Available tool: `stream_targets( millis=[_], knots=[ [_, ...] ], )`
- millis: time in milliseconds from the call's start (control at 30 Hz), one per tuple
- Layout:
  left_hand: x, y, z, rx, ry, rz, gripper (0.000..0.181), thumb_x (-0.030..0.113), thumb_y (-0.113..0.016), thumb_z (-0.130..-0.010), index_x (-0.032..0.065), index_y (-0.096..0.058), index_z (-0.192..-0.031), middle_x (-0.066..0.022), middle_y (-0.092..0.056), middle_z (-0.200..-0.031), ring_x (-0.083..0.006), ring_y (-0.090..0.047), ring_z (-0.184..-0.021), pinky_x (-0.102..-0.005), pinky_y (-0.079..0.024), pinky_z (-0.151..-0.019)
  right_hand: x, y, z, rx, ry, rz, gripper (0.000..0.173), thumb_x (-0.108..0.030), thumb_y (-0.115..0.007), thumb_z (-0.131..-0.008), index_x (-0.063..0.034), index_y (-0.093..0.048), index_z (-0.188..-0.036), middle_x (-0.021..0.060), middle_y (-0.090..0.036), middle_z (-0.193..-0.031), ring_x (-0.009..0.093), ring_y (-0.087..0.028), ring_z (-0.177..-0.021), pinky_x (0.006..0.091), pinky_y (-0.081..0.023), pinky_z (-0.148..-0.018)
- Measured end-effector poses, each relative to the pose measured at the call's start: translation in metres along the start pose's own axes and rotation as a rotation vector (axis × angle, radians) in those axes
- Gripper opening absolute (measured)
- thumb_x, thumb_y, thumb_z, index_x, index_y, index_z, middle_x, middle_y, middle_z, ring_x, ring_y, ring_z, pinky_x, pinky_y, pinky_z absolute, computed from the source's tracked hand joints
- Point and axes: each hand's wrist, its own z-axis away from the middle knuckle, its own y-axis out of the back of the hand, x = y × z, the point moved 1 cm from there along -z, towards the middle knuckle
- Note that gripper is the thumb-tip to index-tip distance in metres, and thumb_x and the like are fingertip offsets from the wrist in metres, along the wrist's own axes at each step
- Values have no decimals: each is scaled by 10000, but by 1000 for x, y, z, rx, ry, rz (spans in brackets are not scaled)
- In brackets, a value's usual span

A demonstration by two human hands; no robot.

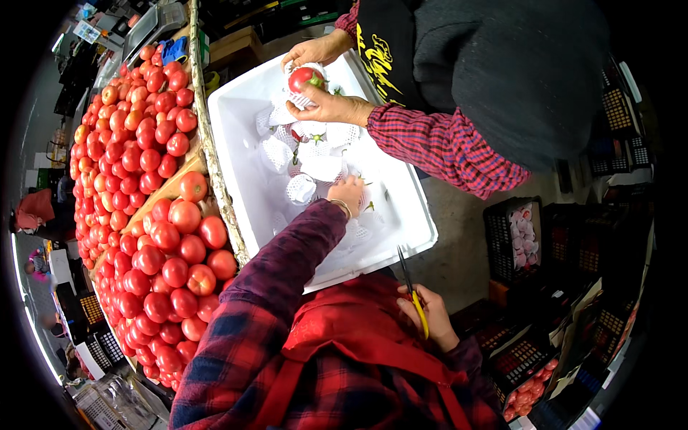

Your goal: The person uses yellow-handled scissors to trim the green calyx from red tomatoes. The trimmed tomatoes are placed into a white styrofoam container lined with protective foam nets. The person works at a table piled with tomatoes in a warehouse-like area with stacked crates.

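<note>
A white foam box point(411, 226) stands before me, holding tomatoes with green stems, several in white foam net sleeves point(278, 153). My left hand point(348, 194) reaches down into it, fingers among the sleeves; whether they grip anything is hidden. At the near right corner, outside the box, my right hand point(434, 317) holds snips with yellow handles point(419, 312), their dark blades pointing up toward the rim. Across the box, a co-worker's two hands point(344, 107) hold a red tomato point(300, 79) partly inside a foam net sleeve.
Left of the box, a bark-covered wooden pole point(217, 161) edges a large heap of red tomatoes point(174, 271). Blue gloves point(174, 50) lie at its far end. On the right stand black plastic crates point(497, 236), one showing pinkish wrapped produce point(524, 239). The co-worker leans over the far side.
</note>
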Motion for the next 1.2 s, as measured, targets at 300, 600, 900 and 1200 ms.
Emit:
stream_targets(
  millis=[300,600,900,1200],
  knots=[
    [-11,143,118,198,3,1191,734,197,-769,-745,-56,-428,-1344,-148,-560,-1240,-235,-614,-1066,-348,-506,-919,-29,-22,-12,-120,55,-150,273,-140,-666,-916,15,-592,-1128,33,-610,-809,59,-548,-652,209,-426,-547],
    [30,111,250,185,-112,1516,740,129,-516,-874,67,-180,-1531,-121,-448,-1377,-204,-505,-1179,-314,-437,-973,-55,-82,-36,-227,207,-340,533,-230,-722,-886,30,-458,-1270,50,-611,-864,92,-571,-687,226,-457,-569],
    [52,110,291,603,-22,677,287,171,-677,-892,31,-655,-1142,-137,-584,-1019,-225,-596,-887,-313,-496,-720,-46,-106,-32,-242,209,-229,414,-220,-711,-885,35,-524,-1152,73,-606,-950,105,-575,-841,248,-485,-735],
    [24,61,287,595,101,1335,244,48,-628,-911,29,-516,-1126,-4,-571,-857,-54,-510,-711,-226,-429,-606,-44,-114,-32,-448,89,-765,412,-338,-521,-940,27,-572,-1124,90,-653,-862,171,-621,-700,281,-500,-592]
  ],
)
